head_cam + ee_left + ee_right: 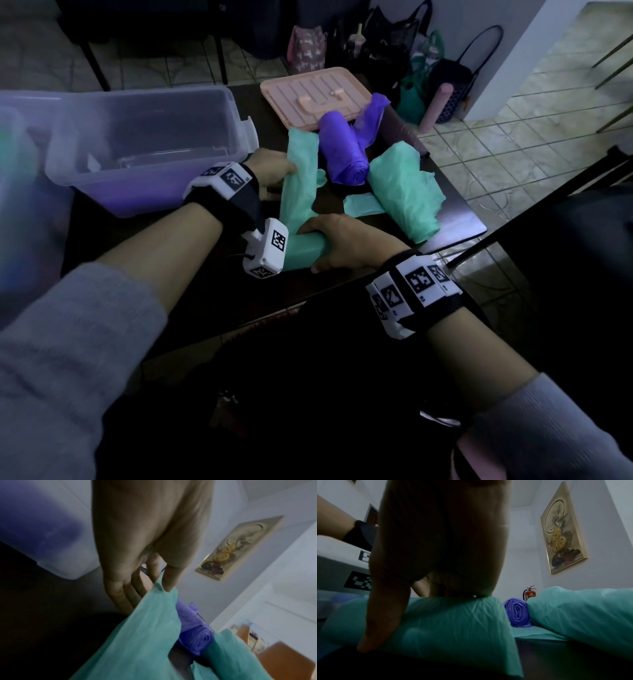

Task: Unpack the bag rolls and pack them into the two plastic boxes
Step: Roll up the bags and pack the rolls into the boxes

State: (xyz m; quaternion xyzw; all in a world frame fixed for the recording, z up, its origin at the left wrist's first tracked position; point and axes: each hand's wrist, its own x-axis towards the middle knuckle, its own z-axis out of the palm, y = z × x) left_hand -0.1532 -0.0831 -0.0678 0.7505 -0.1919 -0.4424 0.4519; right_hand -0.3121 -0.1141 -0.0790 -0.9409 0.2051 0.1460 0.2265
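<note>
On the dark table (pixel 455 212) a green bag roll (pixel 301 251) lies at the near edge. My right hand (pixel 329 240) grips it from above, with the thumb (pixel 382 622) down its near side. From that roll (pixel 453 622) a loose green bag strip (pixel 298 178) runs away from me. My left hand (pixel 282 169) pinches the strip (pixel 145 635) between thumb (pixel 169 580) and fingers. A purple roll (pixel 342 150) and a second, crumpled green roll (pixel 400 188) lie just beyond. A clear plastic box (pixel 147 137) stands at the left.
A second clear box (pixel 13 164) shows at the far left edge. A pink lid (pixel 315 96) lies at the table's back, behind the purple roll. Bags (pixel 394 44) stand on the tiled floor past the table. The table's right edge drops off close to the crumpled green roll.
</note>
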